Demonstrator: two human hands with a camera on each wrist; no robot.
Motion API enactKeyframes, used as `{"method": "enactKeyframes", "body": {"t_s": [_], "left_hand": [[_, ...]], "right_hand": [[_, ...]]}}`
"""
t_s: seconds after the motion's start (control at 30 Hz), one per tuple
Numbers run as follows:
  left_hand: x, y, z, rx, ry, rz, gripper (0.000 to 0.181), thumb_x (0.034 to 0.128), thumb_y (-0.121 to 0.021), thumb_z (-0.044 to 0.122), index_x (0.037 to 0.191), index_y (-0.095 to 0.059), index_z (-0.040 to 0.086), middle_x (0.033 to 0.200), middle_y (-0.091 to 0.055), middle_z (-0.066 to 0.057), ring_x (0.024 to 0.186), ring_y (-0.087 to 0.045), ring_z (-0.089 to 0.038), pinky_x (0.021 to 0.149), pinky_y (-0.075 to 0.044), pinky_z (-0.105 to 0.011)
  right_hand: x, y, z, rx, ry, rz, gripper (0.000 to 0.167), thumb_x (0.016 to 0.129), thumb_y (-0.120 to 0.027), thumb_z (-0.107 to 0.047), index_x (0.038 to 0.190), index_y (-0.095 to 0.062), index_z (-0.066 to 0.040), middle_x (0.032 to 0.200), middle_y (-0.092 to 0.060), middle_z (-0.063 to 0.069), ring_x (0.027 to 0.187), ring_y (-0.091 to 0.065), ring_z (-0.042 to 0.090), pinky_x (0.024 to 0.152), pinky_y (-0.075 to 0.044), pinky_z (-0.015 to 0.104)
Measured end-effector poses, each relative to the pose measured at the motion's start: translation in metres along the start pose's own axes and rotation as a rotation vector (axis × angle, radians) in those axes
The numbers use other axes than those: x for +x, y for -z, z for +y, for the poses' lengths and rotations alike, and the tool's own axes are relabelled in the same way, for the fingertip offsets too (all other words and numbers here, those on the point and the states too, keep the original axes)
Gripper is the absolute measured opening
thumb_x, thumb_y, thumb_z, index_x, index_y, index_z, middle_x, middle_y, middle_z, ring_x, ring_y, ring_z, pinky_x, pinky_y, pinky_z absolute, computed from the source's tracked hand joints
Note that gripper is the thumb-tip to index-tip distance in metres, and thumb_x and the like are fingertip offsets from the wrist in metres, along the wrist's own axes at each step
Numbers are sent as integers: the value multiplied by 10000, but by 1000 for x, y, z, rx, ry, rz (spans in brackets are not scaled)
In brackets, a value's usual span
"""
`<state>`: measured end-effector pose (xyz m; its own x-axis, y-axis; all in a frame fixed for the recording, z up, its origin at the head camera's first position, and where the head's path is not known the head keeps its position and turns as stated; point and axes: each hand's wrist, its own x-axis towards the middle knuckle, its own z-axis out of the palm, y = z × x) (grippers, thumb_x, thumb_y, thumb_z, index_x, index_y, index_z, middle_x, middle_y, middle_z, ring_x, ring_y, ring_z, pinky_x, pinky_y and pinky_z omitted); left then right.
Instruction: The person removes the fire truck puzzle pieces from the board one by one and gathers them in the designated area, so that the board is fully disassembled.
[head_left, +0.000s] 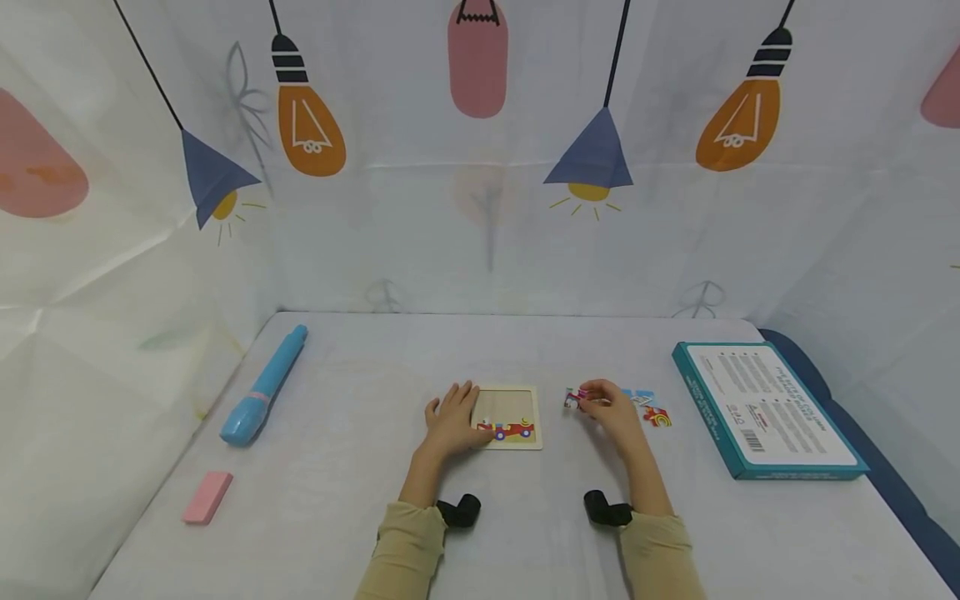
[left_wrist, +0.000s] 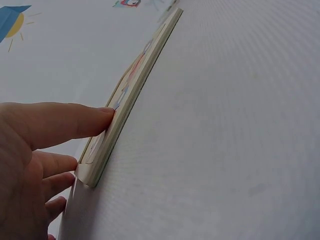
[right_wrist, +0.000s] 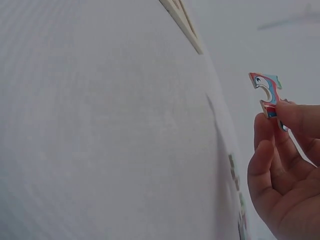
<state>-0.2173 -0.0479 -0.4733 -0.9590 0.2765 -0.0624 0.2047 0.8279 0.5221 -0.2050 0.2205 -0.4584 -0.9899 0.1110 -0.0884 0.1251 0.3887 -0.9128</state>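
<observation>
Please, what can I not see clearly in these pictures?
Head view: text on the box, too small to read.
Head view: left edge of the tray, partly covered by the left hand.
Right wrist view: part of the held piece, behind the thumb of the right hand.
Right wrist view: pictures on the loose pieces, blurred.

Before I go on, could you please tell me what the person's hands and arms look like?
The left hand and right hand are ungloved. The left sleeve and right sleeve are plain khaki, ending short of the hands. Near their ends, the left fitting and right fitting are black and rounded.
</observation>
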Motion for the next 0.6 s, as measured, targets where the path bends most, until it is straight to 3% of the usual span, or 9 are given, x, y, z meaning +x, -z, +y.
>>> {"method": "enactKeyframes", "body": {"t_s": [0.3, 0.6], "left_hand": [[0, 0, -1, 9, 3, -1, 818, 714, -687, 359, 1408, -377, 56, 1484, -310, -93, 1380, -211, -287, 1029, -130, -560], [0, -2, -1, 6, 1, 7, 821, 707, -685, 358, 1405, -381, 51, 1480, -315, -98, 1378, -215, -289, 1028, -132, -559]], "right_hand": [[-4, 18, 8, -17, -8, 31, 274, 889, -567, -51, 1147, -559, 40, 1037, -572, 172, 803, -538, 112, 676, -471, 217], [-9, 28, 11, -113, -54, 109, 279, 854, -587, -49, 1118, -603, 39, 990, -561, 162, 727, -520, 105, 579, -450, 214]]}}
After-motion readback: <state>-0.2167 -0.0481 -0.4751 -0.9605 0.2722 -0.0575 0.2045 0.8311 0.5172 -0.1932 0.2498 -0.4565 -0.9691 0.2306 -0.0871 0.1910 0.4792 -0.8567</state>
